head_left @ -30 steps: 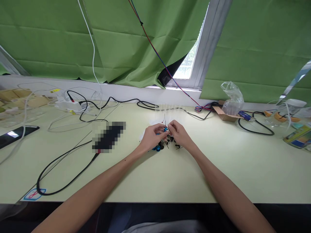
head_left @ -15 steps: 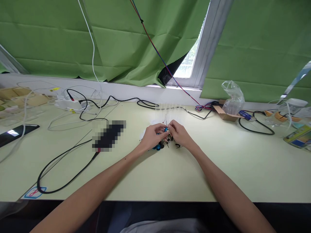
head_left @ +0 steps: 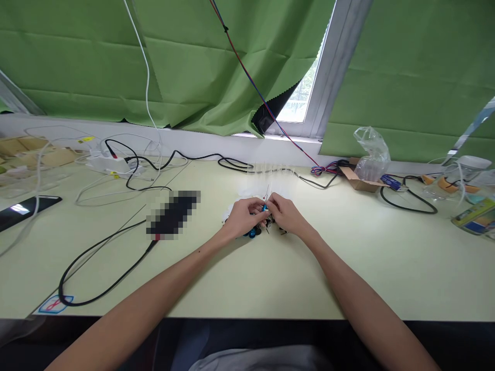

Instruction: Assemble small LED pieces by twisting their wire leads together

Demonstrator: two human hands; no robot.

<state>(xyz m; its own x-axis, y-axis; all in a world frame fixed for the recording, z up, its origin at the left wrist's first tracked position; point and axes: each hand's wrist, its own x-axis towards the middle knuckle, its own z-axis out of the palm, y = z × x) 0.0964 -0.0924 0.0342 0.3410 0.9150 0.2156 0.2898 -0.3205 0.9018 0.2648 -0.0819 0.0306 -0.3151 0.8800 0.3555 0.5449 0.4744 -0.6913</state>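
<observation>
At the middle of the table my left hand (head_left: 243, 216) is closed, its thumb and fingers pinching a small blue part (head_left: 265, 207). My right hand (head_left: 285, 213) meets it from the right, with fingertips pressed together at the same part; whatever else they grip is too small to make out. A thin wire-like piece (head_left: 267, 191) sticks up just beyond the fingertips. Below the hands lie blue round pieces (head_left: 252, 233) and small dark and metal bits (head_left: 269, 225), partly covered by the fingers. Something white (head_left: 227, 212) shows behind my left hand.
Behind the hands stands a clear plastic container (head_left: 273, 176). A blurred-out dark device (head_left: 174, 214) with a black cable (head_left: 104, 299) lies to the left. A phone-like slab (head_left: 29, 211) is further left. At the back right is a cardboard box (head_left: 361, 181) holding a plastic bag (head_left: 371, 154).
The thin wire-like piece has shifted slightly and leans more to the right. Both hands stay close together around the blue part, with only small finger movement.
</observation>
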